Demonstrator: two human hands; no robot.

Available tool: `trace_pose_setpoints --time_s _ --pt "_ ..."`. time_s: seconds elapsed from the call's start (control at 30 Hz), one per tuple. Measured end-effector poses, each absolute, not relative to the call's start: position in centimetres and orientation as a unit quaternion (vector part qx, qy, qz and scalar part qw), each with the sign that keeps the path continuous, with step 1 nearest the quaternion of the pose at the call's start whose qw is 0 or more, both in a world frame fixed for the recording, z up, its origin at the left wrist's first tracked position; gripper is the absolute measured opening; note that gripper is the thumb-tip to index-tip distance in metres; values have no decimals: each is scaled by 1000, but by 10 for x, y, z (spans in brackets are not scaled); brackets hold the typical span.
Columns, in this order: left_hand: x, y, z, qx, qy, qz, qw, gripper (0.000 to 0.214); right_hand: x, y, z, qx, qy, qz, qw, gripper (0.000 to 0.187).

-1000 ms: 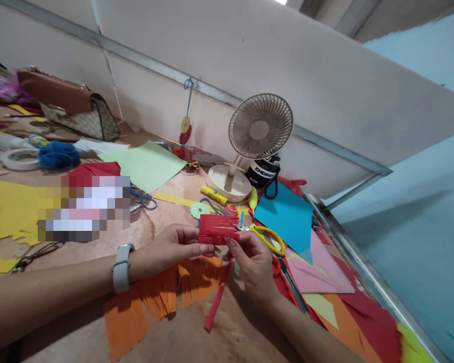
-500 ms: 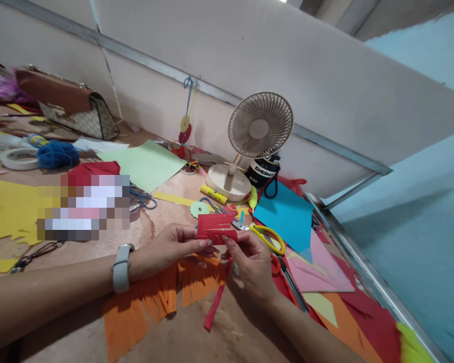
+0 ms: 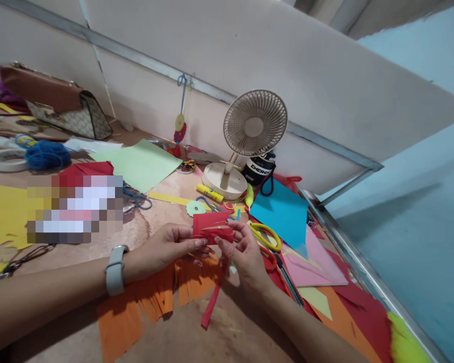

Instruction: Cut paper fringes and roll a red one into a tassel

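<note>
My left hand (image 3: pixel 166 248) and my right hand (image 3: pixel 242 254) both pinch a small piece of red paper (image 3: pixel 212 227) cut into strips, held just above the table. My left fingers grip its left edge and my right fingers its right edge. A grey watch (image 3: pixel 114 269) sits on my left wrist. Under my hands lies orange fringed paper (image 3: pixel 155 297) and a loose red paper strip (image 3: pixel 211 305). Yellow-handled scissors (image 3: pixel 267 234) lie just right of my right hand.
A small beige fan (image 3: pixel 249 131) stands behind, with a glue stick (image 3: pixel 210 192), a black jar (image 3: pixel 259 169) and blue paper (image 3: pixel 283 212) near it. Green paper (image 3: pixel 139 164), yellow paper (image 3: pixel 3 212), tape roll (image 3: pixel 3 159), blue yarn (image 3: pixel 47 154) and a brown handbag (image 3: pixel 56 103) lie left. Table edge runs right.
The red paper has been folded or gathered narrower between my hands. My right hand has moved slightly left and up onto the paper; the view has shifted a little.
</note>
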State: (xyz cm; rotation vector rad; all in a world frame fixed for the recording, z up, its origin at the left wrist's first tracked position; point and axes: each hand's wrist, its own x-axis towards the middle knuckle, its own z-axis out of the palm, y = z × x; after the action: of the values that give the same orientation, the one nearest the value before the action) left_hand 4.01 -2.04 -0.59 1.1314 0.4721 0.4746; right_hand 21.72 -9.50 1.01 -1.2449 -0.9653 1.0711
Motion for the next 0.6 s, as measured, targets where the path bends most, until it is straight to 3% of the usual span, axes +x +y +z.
trace_pose_setpoints --time_s 0.23,0.6 --pt "42 -24 -1 524 206 187 805 27 212 -101 10 -493 -412 532 552 21" --pt "43 -25 -1 522 208 179 807 24 214 -100 5 -503 -408 520 557 22"
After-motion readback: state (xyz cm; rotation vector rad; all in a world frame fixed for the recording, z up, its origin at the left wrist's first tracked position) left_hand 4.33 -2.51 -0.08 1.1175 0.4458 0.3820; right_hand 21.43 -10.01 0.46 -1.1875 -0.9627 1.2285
